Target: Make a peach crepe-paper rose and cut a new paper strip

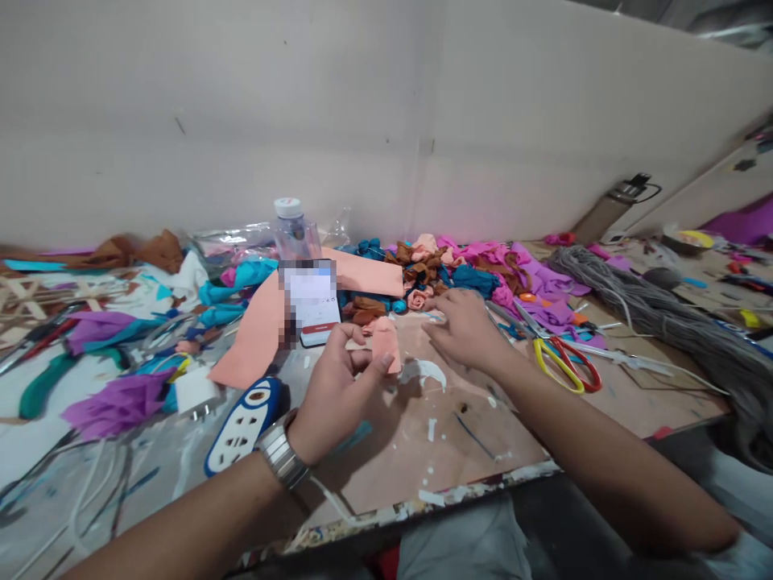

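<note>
While the left hand pinches paper, open tabletop lies edgeward.

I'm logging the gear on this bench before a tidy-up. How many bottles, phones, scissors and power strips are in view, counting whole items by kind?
Bottles: 2 (white-capped bottle, dark-lidded flask)
Phones: 1 (phone, beyond the left hand holding coral paper)
Scissors: 1 (yellow-and-red-handled scissors)
Power strips: 1 (blue-and-white power strip)
Total: 5
</note>
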### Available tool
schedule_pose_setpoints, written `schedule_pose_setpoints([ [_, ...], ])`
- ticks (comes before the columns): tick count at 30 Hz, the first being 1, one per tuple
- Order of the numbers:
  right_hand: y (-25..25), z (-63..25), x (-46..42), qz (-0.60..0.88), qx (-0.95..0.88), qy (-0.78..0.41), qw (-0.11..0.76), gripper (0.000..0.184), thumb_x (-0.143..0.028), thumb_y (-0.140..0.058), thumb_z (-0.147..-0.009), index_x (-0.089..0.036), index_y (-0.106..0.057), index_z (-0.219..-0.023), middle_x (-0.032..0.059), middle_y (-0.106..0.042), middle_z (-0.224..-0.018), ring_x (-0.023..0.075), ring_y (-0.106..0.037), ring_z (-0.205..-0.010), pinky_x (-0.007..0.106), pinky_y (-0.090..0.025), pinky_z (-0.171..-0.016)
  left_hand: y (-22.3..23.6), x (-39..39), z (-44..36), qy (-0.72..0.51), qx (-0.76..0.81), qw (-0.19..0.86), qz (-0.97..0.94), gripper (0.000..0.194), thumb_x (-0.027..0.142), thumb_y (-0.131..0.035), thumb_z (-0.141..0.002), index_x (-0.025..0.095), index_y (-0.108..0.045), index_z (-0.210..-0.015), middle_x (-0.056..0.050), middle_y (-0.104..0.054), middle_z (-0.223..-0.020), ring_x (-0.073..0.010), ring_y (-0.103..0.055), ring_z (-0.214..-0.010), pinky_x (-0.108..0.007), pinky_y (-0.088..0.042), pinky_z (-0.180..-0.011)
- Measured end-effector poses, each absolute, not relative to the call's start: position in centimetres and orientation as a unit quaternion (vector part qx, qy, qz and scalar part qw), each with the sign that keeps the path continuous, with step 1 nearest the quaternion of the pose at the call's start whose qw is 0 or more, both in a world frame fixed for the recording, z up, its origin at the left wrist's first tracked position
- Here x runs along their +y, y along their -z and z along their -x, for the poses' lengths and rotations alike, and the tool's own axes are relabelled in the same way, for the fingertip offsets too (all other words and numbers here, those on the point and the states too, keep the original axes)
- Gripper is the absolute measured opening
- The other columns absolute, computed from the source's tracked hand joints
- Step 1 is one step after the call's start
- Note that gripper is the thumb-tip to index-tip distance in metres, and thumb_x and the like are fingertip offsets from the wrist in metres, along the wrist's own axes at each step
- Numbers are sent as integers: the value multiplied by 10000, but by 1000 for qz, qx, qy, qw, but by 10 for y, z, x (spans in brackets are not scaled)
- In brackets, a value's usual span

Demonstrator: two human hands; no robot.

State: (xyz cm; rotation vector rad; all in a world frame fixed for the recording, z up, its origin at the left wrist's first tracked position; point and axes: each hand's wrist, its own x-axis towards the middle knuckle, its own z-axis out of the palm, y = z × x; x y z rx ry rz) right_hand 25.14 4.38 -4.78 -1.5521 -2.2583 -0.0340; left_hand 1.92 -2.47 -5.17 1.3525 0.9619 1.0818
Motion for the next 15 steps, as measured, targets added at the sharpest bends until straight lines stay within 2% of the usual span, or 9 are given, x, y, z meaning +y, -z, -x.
schedule_pose_setpoints([
  [3,39,-269,52,632,-769,18,90,322,-445,-560,-933,-181,-718,-1025,164,-674,-1105,311,-603,-1053,409,-413,-924,52,-23,-19,-474,412,505,-593,288,337,-620,-941,236,-352,-910,58,-608,-725,-122,-641,-682,-229,-485,-643],
  [5,33,-281,57,648,-759,4,67,346,-450,-539,-942,-167,-737,-914,175,-693,-993,285,-646,-913,366,-437,-811,52,-24,-18,-481,427,452,-618,290,326,-623,-937,218,-374,-834,60,-520,-707,-110,-615,-688,-213,-473,-627],
  [7,31,-289,62,640,-766,-11,56,310,-421,-556,-936,-178,-746,-903,155,-716,-990,257,-661,-881,322,-435,-754,52,-25,-18,-479,427,435,-631,292,332,-613,-944,208,-394,-795,49,-509,-712,-114,-624,-697,-220,-492,-629],
  [11,38,-289,66,592,-803,-55,43,176,-340,-641,-878,-214,-765,-871,68,-765,-941,208,-681,-866,262,-429,-697,51,-27,-18,-477,391,473,-629,185,301,-574,-971,206,-469,-853,32,-595,-754,-119,-651,-701,-240,-542,-656],
  [15,47,-283,66,586,-805,-69,57,128,-235,-678,-824,-233,-796,-876,47,-792,-925,211,-704,-837,266,-434,-664,49,-28,-18,-477,378,464,-644,83,274,-540,-992,204,-586,-988,12,-628,-819,-109,-649,-738,-226,-546,-687],
])
